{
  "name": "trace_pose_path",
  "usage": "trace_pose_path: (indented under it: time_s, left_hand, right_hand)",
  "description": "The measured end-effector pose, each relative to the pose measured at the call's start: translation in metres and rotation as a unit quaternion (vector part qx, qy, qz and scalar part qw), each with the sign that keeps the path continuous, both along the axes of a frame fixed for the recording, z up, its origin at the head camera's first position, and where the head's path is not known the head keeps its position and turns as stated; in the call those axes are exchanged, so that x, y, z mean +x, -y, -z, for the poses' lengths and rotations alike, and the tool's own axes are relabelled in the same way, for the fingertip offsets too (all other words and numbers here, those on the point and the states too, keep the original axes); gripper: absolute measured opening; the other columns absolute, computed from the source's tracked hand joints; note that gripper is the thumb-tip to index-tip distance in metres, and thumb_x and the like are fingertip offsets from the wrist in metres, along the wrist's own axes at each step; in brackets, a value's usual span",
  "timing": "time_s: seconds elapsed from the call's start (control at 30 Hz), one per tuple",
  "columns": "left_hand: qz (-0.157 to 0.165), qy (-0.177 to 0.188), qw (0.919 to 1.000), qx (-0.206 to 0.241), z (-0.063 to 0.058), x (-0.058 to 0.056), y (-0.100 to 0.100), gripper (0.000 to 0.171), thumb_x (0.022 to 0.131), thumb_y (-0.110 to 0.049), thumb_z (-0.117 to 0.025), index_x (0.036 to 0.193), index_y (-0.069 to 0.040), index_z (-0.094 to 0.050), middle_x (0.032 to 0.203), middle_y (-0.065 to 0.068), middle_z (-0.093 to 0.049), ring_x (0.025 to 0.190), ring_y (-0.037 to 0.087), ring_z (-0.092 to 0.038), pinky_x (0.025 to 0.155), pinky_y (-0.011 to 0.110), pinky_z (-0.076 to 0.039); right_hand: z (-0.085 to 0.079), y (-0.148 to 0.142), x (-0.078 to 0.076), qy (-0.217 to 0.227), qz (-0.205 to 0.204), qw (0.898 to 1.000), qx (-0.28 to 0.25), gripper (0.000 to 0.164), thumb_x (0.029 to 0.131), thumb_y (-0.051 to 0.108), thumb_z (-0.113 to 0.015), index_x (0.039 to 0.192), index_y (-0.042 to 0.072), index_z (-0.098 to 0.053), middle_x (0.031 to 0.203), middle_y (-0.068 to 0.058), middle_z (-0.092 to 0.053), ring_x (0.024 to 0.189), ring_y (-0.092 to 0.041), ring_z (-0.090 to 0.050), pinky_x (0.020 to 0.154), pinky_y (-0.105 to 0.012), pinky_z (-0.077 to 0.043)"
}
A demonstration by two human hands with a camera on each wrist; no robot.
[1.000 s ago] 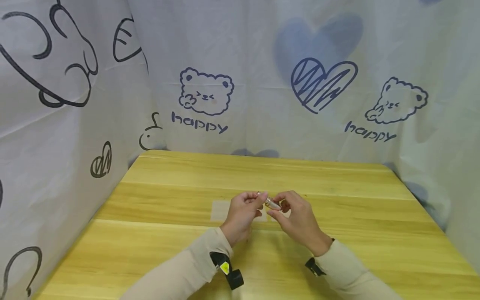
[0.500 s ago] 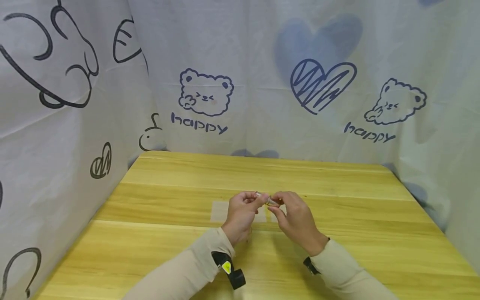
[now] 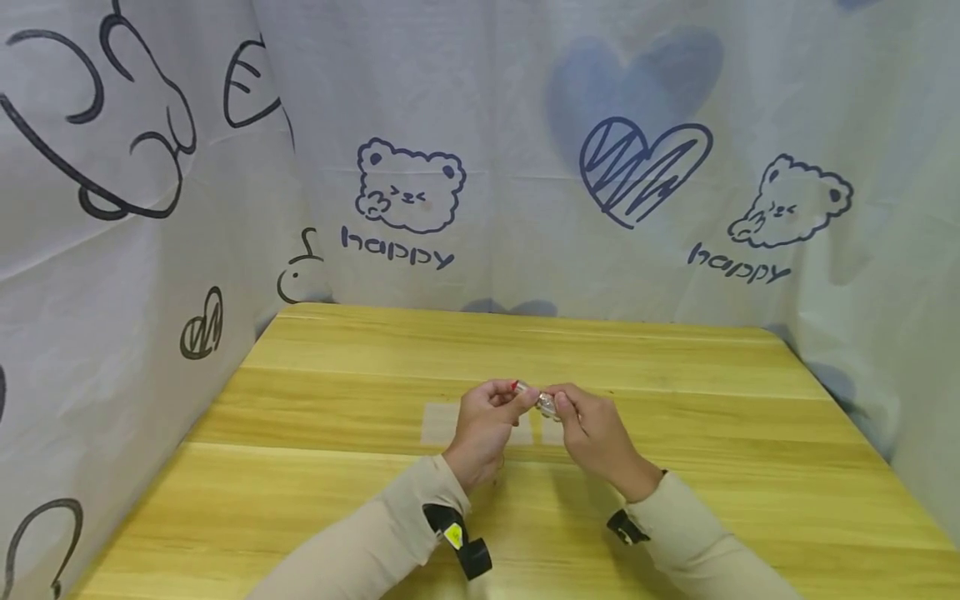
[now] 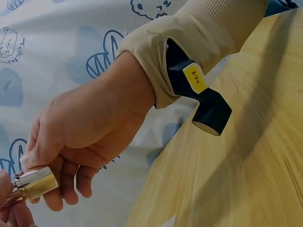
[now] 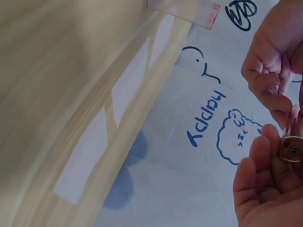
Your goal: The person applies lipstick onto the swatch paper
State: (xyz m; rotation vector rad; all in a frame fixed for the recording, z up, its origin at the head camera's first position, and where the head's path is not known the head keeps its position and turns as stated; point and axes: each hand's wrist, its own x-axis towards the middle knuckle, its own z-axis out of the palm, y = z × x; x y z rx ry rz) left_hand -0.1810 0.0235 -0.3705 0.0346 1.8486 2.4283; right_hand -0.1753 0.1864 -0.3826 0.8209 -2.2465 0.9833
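Note:
Between the two hands, a lipstick is held tilted above the table. Its metallic base shows beside my right thumb, and a red tip peeks out at the far left end, past my left fingers. My left hand pinches the left part with thumb and fingers. My right hand grips the base, thumb pressed on top. Shiny gold-silver metal of the lipstick shows up close in the left wrist view. In the right wrist view, the lipstick's squarish, stamped end faces the camera, with fingers around it.
A wooden table lies under both hands. Pale flat rectangles sit on it behind the hands. A clear plate with red marks shows in the right wrist view. A printed white curtain hangs around the table.
My right fingers have gone from a loose pinch to a firmer grip, thumb now over the lipstick's base. A red tip now stands out at the left end. The left hand has hardly moved.

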Motion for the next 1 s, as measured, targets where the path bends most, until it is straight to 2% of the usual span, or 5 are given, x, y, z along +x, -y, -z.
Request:
trace_pose_path:
  time_s: [0.13,0.3,0.47,0.67,1.0]
  left_hand:
    - [-0.006,-0.002,0.9999,0.012,0.0006,-0.0013,-0.0004,0.022,0.089,-0.013,-0.072,0.100,0.002,-0.061,0.087,0.004,-0.060,0.075,0.014,-0.053,0.063,0.023,-0.042]
    - [-0.008,0.000,0.9999,0.008,-0.0005,-0.0016,0.0003,0.022,0.089,-0.013,-0.072,0.099,0.001,-0.060,0.087,0.004,-0.061,0.077,0.014,-0.056,0.064,0.024,-0.043]
    - [-0.004,0.001,1.0000,-0.001,-0.0030,0.0002,0.0015,0.019,0.090,-0.014,-0.072,0.097,0.000,-0.060,0.086,0.003,-0.061,0.076,0.013,-0.055,0.065,0.025,-0.042]
    - [-0.007,0.003,1.0000,-0.004,-0.0047,0.0006,0.0018,0.019,0.090,-0.015,-0.072,0.095,0.000,-0.061,0.084,0.003,-0.060,0.072,0.013,-0.051,0.063,0.023,-0.041]
    - [-0.017,0.020,0.9997,-0.003,-0.0033,-0.0014,0.0006,0.024,0.088,-0.019,-0.074,0.096,0.001,-0.062,0.085,0.004,-0.063,0.074,0.016,-0.053,0.063,0.024,-0.041]
  right_hand:
    - [-0.0006,-0.0012,-0.0006,0.004,0.003,1.000,-0.008,0.020,0.094,0.007,-0.062,0.111,-0.004,-0.065,0.089,-0.008,-0.067,0.070,-0.014,-0.060,0.058,-0.029,-0.052]
    - [-0.0011,0.0004,0.0005,-0.030,0.011,0.999,-0.011,0.042,0.074,0.004,-0.084,0.108,-0.002,-0.062,0.095,-0.009,-0.062,0.081,-0.019,-0.062,0.065,-0.031,-0.055]
    - [-0.0026,0.0016,-0.0003,-0.062,0.012,0.998,-0.012,0.033,0.073,-0.003,-0.082,0.100,-0.001,-0.064,0.089,-0.008,-0.064,0.074,-0.015,-0.063,0.063,-0.026,-0.055]
    - [-0.0039,0.0007,-0.0007,-0.039,-0.016,0.999,-0.007,0.023,0.083,-0.004,-0.072,0.104,-0.004,-0.065,0.087,-0.009,-0.068,0.071,-0.013,-0.065,0.062,-0.024,-0.055]
    - [-0.0065,0.0010,0.0018,-0.017,0.014,1.000,-0.021,0.042,0.072,0.005,-0.085,0.107,-0.003,-0.064,0.092,-0.012,-0.064,0.079,-0.023,-0.065,0.066,-0.030,-0.057]
